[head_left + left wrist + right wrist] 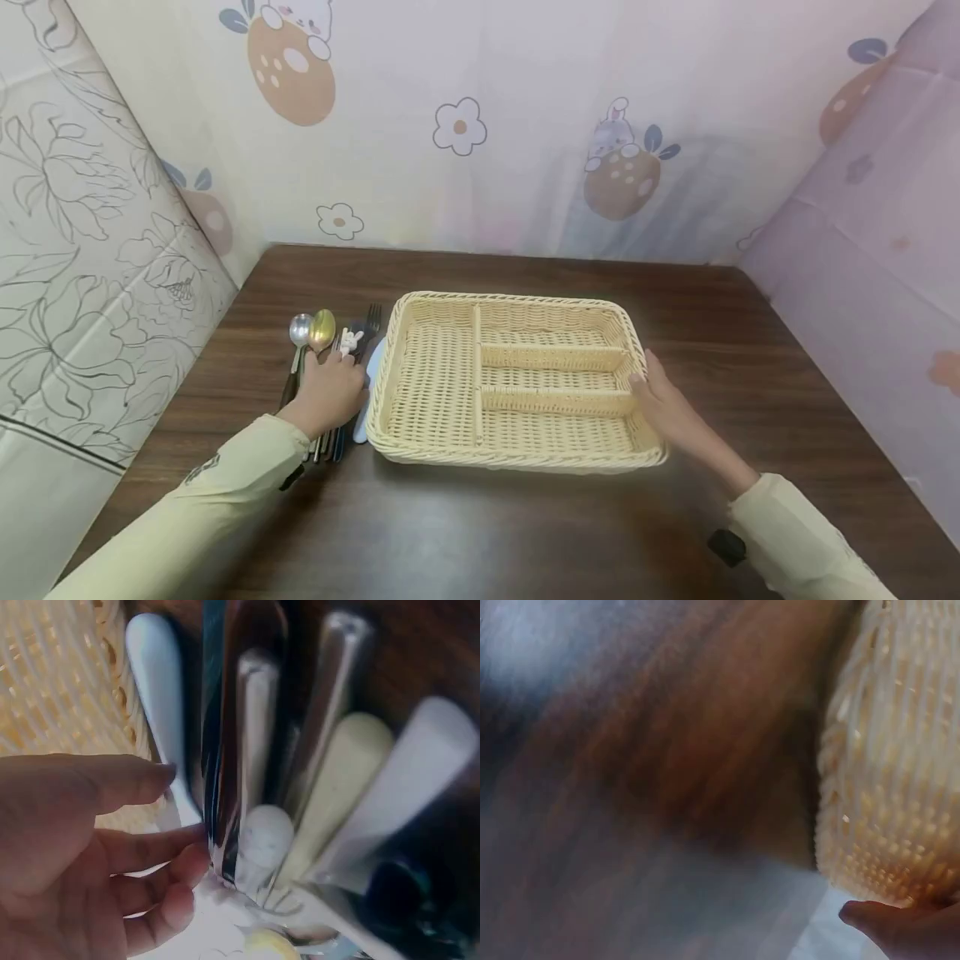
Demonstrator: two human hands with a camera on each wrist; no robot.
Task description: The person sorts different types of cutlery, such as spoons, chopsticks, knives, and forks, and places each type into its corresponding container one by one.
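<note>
Reaches among the cutlery [257, 720] with the left hand [330, 394], fingers loosely bent and set apart from the thumb, a gap showing between. Has hold of nothing visible there; comes nearest to a pale blue handle [155, 682] and a dark blue handle [213, 697], with contact too blurred to tell. Touches the right end of a cream wicker basket [525, 460] with the right hand [663, 400], fingers at the braided rim; cannot tell how firmly, or whether curled round it. Just beyond the left hand, a small white rabbit figure [350, 342], between a gold spoon [322, 331] and a dark fork [374, 317]; left of the gold spoon, a silver spoon [300, 329]. Just right of the cutlery, the basket, with 4 compartments: 1 wide at the left, 3 narrow at the right. At the wrists, pale yellow sleeves [240, 467]. Underneath, a dark wood-grain table [480, 542]. Behind, a fabric backdrop [525, 83] printed with rabbits, fruits and flowers; at the left, a panel [75, 208] of line-drawn blossoms
</note>
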